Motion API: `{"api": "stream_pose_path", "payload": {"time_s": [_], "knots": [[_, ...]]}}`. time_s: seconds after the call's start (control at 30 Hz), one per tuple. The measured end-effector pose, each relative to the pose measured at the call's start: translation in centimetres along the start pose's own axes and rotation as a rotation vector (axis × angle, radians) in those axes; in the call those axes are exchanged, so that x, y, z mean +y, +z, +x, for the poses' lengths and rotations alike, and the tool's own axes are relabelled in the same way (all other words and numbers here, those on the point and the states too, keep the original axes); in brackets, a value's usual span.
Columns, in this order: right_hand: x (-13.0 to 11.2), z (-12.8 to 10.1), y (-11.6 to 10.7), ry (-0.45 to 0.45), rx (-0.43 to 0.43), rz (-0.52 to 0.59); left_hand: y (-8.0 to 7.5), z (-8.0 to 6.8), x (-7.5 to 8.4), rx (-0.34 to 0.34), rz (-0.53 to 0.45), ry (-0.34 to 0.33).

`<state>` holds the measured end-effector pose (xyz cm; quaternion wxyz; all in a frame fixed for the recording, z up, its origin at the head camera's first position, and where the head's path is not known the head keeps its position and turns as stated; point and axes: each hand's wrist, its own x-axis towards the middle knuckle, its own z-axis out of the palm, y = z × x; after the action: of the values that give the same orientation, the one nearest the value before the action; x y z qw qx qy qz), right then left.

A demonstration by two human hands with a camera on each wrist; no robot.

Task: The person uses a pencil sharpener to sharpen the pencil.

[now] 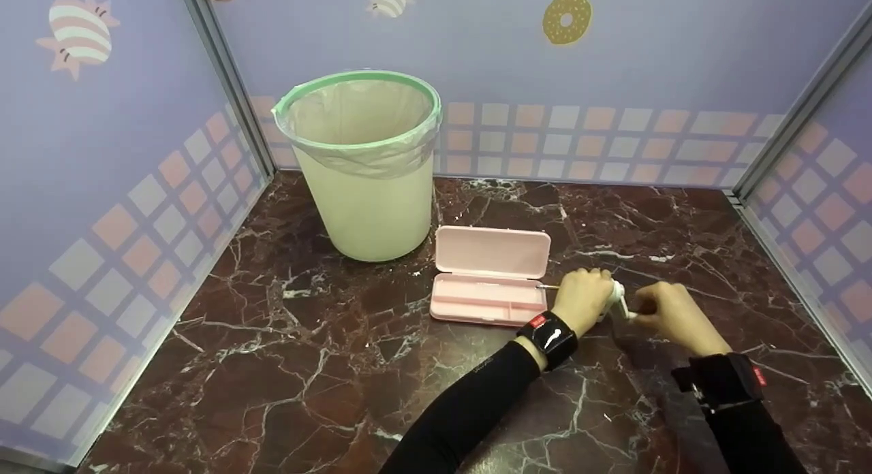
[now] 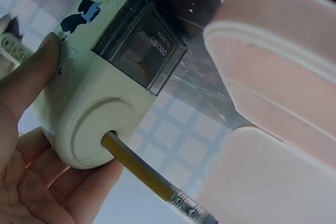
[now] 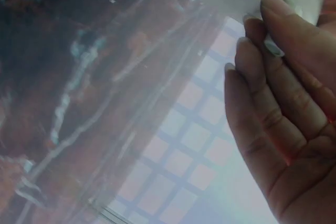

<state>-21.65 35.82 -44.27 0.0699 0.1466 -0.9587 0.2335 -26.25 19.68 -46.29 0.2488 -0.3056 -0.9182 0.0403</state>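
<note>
A dark marble table (image 1: 286, 365), walled in by patterned panels, carries everything here. Largest on it is a pale green waste bin (image 1: 364, 188) near the far left corner, lined with a thin plastic bag (image 1: 354, 116) folded over its rim; what lies inside cannot be made out. Just beside the bin, toward the middle of the table, a pink pencil case (image 1: 489, 276) lies open, lid tipped back toward the far edge, its divided tray showing no contents in the head view. At the case's right end the person's left hand (image 1: 582, 300) has its fingers curled around a cream crank pencil sharpener (image 2: 100, 93) with a dark clear shavings drawer (image 2: 139, 51) on its side; whether the drawer holds shavings cannot be told. A yellow pencil (image 2: 144, 174) is pushed into the sharpener's front hole, its metal ferrule end pointing toward the case. The right hand (image 1: 671, 317), well inside the table's right edge, has its fingertips pinching the small white crank handle (image 1: 623, 309) at the sharpener's back.
</note>
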Motion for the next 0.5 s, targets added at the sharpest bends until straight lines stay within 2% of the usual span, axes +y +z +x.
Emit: {"api": "stream_pose_path", "payload": {"time_s": [0.27,0.5], "knots": [[-0.39,-0.25,-0.64,0.009,0.044,0.001,-0.13,0.15,0.02,-0.033,-0.012,0.0],[-0.68,-0.34,-0.9,-0.005,0.148,0.033,-0.17,0.1,-0.06,-0.021,-0.006,0.019]]}}
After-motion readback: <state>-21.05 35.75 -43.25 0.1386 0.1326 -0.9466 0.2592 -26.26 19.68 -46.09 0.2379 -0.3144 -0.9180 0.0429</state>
